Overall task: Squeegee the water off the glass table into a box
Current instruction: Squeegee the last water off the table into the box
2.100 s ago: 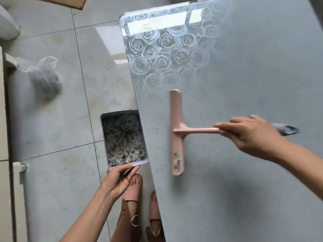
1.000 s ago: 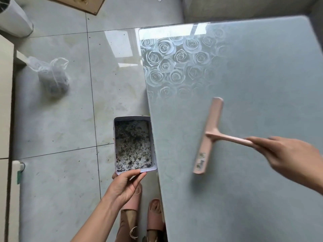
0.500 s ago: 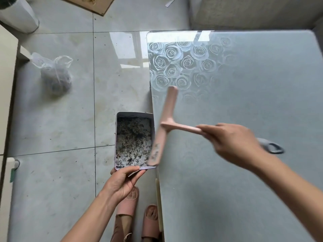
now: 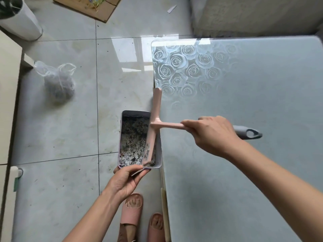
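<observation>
The glass table (image 4: pixel 253 119) takes up the whole right side. It's a frosted blue-grey top with a rose pattern printed in the far left corner, and window glare runs along its far edge. The floor (image 4: pixel 70 119) is big glossy pale tiles, pretty grubby, with dark specks all over. A knotted clear plastic bag (image 4: pixel 57 81) of something dark sits on it off to the left. There's a white cylinder bin (image 4: pixel 19 23) top left, and a flat piece of cardboard (image 4: pixel 90 6) further back. A cream cabinet (image 4: pixel 8 84) runs down the left edge. Two pink slippers (image 4: pixel 131 212) poke in at the bottom, right next to the table.

The pink squeegee (image 4: pixel 156 109) has its blade lined up along the table's left edge. The far end is up by the roses, and the near half hangs off the glass over the right side of the box (image 4: pixel 136 114).

The right hand (image 4: pixel 213 133) has its fingers wrapped round the handle. The pink stem comes out past the knuckles toward the blade, and the grey handle end (image 4: pixel 248 132) sticks out behind the hand.

The box is held just beside and below the table edge, full of dark and pale speckled gunk. The left hand (image 4: pixel 124 182) grips its near end with the thumb lying over the rim and the fingers underneath, only the tips showing.
</observation>
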Demonstrator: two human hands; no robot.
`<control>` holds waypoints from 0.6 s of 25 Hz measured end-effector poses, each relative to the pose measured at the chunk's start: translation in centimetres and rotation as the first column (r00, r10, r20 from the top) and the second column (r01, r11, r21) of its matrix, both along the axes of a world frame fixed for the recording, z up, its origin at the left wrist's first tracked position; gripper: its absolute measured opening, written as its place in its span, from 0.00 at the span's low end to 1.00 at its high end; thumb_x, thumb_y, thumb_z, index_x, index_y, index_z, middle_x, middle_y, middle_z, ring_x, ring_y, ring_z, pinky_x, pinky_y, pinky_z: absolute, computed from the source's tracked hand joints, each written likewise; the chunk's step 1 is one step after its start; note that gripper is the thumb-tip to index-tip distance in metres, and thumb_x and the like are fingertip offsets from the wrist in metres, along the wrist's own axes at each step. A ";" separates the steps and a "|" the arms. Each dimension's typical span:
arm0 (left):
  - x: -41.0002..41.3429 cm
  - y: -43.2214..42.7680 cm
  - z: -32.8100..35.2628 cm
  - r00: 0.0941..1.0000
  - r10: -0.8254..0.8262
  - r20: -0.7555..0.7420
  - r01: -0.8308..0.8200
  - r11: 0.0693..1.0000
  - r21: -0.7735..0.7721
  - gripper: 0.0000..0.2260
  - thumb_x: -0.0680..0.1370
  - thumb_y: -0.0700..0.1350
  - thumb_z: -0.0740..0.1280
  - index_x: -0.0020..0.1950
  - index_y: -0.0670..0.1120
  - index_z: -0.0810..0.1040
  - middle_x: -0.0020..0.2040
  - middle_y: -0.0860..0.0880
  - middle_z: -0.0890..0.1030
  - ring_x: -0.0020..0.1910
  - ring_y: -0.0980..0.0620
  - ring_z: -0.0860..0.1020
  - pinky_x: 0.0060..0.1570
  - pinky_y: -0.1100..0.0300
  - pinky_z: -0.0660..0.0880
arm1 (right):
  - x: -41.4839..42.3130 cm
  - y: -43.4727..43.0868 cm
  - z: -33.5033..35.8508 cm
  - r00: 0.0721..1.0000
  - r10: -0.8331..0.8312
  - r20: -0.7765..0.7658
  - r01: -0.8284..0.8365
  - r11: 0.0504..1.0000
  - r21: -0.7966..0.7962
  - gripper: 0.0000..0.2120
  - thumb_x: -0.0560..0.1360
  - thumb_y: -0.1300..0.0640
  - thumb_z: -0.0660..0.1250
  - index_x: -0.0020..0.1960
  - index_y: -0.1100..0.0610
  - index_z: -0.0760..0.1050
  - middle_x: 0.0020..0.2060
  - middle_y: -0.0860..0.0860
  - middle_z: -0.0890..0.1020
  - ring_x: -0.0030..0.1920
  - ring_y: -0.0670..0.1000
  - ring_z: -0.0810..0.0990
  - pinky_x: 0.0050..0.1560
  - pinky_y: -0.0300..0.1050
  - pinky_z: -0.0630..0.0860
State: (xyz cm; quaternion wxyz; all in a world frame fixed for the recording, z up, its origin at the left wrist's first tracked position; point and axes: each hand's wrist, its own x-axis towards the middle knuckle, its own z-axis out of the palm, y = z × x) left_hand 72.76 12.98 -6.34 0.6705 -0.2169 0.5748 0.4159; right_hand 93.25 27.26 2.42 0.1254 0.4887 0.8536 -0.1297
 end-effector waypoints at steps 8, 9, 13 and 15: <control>-2.7 -0.8 6.6 0.997 -0.080 0.014 0.080 0.997 -0.013 0.17 0.73 0.27 0.58 0.26 0.31 0.77 0.50 0.28 0.76 0.42 0.31 0.81 0.33 0.54 0.82 | 11.1 -3.3 6.5 0.850 -0.526 -0.029 0.515 0.840 -0.172 0.15 0.79 0.41 0.54 0.64 0.31 0.68 0.57 0.45 0.81 0.58 0.56 0.78 0.48 0.50 0.73; -2.9 -0.4 8.0 0.993 -0.115 0.000 0.115 0.993 0.003 0.16 0.73 0.27 0.58 0.26 0.32 0.77 0.50 0.28 0.76 0.43 0.31 0.80 0.33 0.54 0.82 | 12.1 -3.7 7.3 0.816 -0.577 -0.027 0.561 0.802 -0.206 0.16 0.79 0.42 0.54 0.65 0.32 0.68 0.59 0.45 0.80 0.60 0.55 0.77 0.51 0.50 0.74; -2.6 2.2 13.5 0.975 -0.222 0.009 0.221 0.974 0.038 0.06 0.69 0.29 0.60 0.42 0.31 0.75 0.52 0.26 0.77 0.47 0.29 0.80 0.37 0.52 0.82 | 15.1 -6.2 10.0 0.733 -0.676 -0.078 0.635 0.721 -0.279 0.19 0.80 0.46 0.56 0.70 0.39 0.66 0.59 0.46 0.80 0.60 0.54 0.77 0.54 0.49 0.74; -1.7 3.8 15.7 0.953 -0.299 -0.050 0.302 0.951 0.062 0.08 0.68 0.30 0.60 0.46 0.34 0.73 0.51 0.26 0.78 0.46 0.29 0.80 0.37 0.48 0.82 | 16.8 -7.8 10.8 0.710 -0.701 -0.066 0.666 0.698 -0.262 0.23 0.78 0.48 0.60 0.72 0.41 0.63 0.59 0.48 0.80 0.60 0.54 0.77 0.54 0.47 0.73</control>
